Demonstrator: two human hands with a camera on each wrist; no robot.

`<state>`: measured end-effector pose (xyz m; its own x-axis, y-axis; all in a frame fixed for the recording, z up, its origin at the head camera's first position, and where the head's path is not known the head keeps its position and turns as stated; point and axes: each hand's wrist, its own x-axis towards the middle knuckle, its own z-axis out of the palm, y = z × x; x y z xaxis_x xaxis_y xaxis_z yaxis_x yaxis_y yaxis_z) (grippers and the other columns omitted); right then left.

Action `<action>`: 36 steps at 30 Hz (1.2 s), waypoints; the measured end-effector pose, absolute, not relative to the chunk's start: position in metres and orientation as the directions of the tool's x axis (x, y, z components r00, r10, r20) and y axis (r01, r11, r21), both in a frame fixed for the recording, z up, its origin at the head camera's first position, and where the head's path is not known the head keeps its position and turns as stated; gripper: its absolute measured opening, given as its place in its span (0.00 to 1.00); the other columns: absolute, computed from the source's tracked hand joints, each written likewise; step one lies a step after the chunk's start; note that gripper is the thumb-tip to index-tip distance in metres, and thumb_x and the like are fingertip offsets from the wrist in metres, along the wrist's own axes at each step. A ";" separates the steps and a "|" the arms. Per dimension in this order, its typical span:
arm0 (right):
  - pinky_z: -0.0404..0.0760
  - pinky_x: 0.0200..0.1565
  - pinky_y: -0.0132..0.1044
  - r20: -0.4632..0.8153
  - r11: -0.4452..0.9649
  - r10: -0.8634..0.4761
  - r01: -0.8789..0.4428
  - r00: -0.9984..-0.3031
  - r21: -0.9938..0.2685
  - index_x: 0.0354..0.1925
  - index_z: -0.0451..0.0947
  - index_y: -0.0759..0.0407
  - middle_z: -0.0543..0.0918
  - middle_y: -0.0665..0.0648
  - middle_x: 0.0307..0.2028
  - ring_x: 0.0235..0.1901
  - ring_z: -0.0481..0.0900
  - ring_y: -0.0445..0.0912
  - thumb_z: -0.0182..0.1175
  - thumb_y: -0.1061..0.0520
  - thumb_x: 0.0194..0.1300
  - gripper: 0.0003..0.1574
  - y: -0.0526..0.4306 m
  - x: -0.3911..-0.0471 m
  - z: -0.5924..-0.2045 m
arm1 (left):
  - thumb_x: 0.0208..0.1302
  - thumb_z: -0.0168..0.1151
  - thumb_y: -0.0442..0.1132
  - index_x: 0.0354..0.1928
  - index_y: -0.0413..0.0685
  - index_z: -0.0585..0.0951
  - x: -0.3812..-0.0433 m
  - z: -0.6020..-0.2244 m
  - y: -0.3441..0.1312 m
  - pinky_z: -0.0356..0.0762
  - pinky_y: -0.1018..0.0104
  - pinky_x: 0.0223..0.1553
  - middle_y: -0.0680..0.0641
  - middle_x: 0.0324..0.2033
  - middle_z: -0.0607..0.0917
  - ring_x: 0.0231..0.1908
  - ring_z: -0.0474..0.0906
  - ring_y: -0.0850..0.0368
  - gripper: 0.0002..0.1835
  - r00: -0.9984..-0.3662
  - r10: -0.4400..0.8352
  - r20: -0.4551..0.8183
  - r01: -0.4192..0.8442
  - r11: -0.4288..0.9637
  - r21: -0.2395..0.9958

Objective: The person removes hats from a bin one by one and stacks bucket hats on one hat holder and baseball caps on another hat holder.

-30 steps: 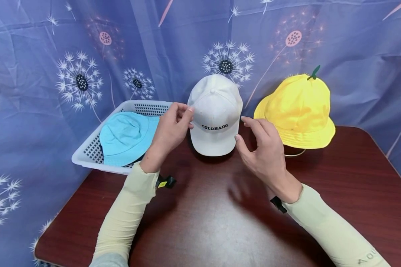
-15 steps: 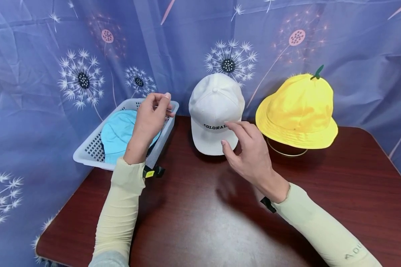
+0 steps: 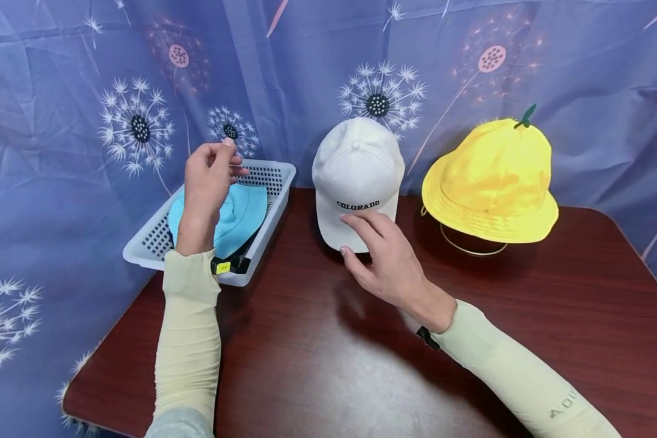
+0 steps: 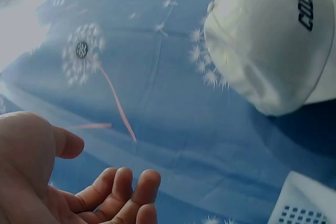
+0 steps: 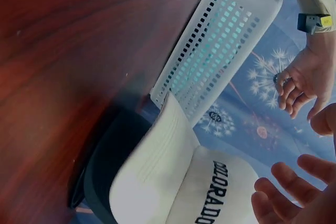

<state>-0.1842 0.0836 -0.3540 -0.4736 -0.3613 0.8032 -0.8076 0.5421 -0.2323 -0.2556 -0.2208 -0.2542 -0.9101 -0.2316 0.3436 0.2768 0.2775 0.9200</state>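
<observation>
My left hand [image 3: 208, 182] hovers above the basket and the light blue bucket hat [image 3: 241, 213] lying in it. Its fingers are loosely bent, and nothing is between them in the left wrist view. In front of the white COLORADO baseball cap [image 3: 356, 164], my right hand [image 3: 389, 258] hangs with relaxed, spread fingers and holds nothing. From the head view it covers part of the cap's brim; the right wrist view shows the fingers apart from the cap. A dark shape [image 5: 118, 166] shows under the brim there.
The pale plastic basket [image 3: 274, 228] with perforated walls stands on the table's left. A yellow bucket hat [image 3: 493, 176] with a green sprout sits on a wire stand [image 3: 473, 251] at the right. Behind the dark red table [image 3: 317, 353] hangs a blue dandelion-print curtain [image 3: 295, 79].
My left hand has moved left from beside the white cap to above the basket. The right hand has shifted left, from the cap's right side to before its brim. The hats stay in place.
</observation>
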 end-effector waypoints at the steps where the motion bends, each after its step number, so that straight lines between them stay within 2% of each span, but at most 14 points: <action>1: 0.76 0.63 0.48 0.800 0.541 -0.367 -0.809 -0.474 -0.231 0.63 0.80 0.63 0.82 0.62 0.59 0.58 0.80 0.57 0.66 0.56 0.67 0.28 0.082 -0.184 -0.355 | 0.80 0.56 0.58 0.49 0.51 0.80 -0.257 -0.255 -0.224 0.80 0.64 0.48 0.52 0.41 0.85 0.39 0.88 0.57 0.18 -0.910 -0.239 0.337 0.272 0.267 0.925; 7: 0.76 0.64 0.48 0.780 0.531 -0.402 -0.816 -0.480 -0.229 0.64 0.80 0.63 0.81 0.61 0.58 0.58 0.79 0.57 0.65 0.54 0.68 0.28 0.075 -0.184 -0.359 | 0.80 0.56 0.57 0.49 0.51 0.81 -0.266 -0.259 -0.240 0.78 0.64 0.51 0.52 0.41 0.85 0.42 0.86 0.59 0.18 -0.906 -0.287 0.312 0.239 0.261 0.935; 15: 0.76 0.64 0.46 0.768 0.517 -0.431 -0.827 -0.474 -0.220 0.63 0.80 0.62 0.81 0.60 0.57 0.58 0.79 0.55 0.66 0.55 0.68 0.27 0.063 -0.183 -0.362 | 0.80 0.55 0.58 0.49 0.52 0.82 -0.277 -0.264 -0.263 0.74 0.61 0.59 0.56 0.42 0.85 0.48 0.85 0.60 0.18 -0.883 -0.380 0.276 0.169 0.290 0.942; 20: 0.73 0.66 0.44 0.755 0.500 -0.451 -0.835 -0.477 -0.230 0.65 0.79 0.61 0.81 0.59 0.57 0.58 0.78 0.54 0.66 0.55 0.69 0.28 0.053 -0.181 -0.363 | 0.80 0.56 0.57 0.46 0.55 0.82 -0.282 -0.267 -0.278 0.71 0.66 0.55 0.58 0.42 0.85 0.50 0.83 0.60 0.16 -0.864 -0.440 0.245 0.117 0.298 0.947; 25: 0.75 0.63 0.45 0.754 0.479 -0.466 -0.848 -0.464 -0.226 0.65 0.79 0.61 0.81 0.59 0.56 0.57 0.78 0.54 0.66 0.55 0.69 0.29 0.041 -0.179 -0.363 | 0.79 0.55 0.58 0.43 0.56 0.81 -0.281 -0.268 -0.292 0.67 0.66 0.48 0.61 0.44 0.78 0.46 0.73 0.65 0.16 -0.861 -0.466 0.205 0.061 0.305 0.950; 30: 0.77 0.63 0.44 0.746 0.461 -0.482 -0.857 -0.460 -0.231 0.65 0.79 0.60 0.81 0.59 0.56 0.57 0.79 0.53 0.66 0.55 0.70 0.28 0.031 -0.179 -0.364 | 0.79 0.53 0.60 0.48 0.56 0.80 -0.281 -0.269 -0.302 0.65 0.65 0.49 0.58 0.53 0.76 0.49 0.68 0.63 0.17 -0.855 -0.494 0.160 -0.018 0.336 0.942; 32: 0.77 0.63 0.43 0.743 0.458 -0.487 -0.859 -0.459 -0.230 0.65 0.79 0.60 0.81 0.58 0.56 0.57 0.79 0.53 0.66 0.54 0.70 0.27 0.027 -0.179 -0.364 | 0.79 0.52 0.61 0.55 0.55 0.80 -0.282 -0.270 -0.306 0.66 0.64 0.55 0.55 0.64 0.75 0.57 0.68 0.61 0.20 -0.858 -0.499 0.123 -0.066 0.345 0.936; 36: 0.77 0.62 0.42 0.746 0.447 -0.498 -0.868 -0.443 -0.217 0.65 0.79 0.60 0.80 0.59 0.55 0.56 0.79 0.53 0.66 0.54 0.70 0.27 0.018 -0.177 -0.366 | 0.79 0.50 0.61 0.70 0.50 0.77 -0.285 -0.273 -0.312 0.65 0.62 0.67 0.50 0.76 0.68 0.70 0.64 0.56 0.29 -0.862 -0.504 0.056 -0.147 0.355 0.923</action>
<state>-0.1773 0.0184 -0.3656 -0.4426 -0.4981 0.7456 -0.8681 0.4465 -0.2170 -0.2846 -0.3121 -0.2730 -0.8621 -0.5036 0.0563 -0.1473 0.3554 0.9231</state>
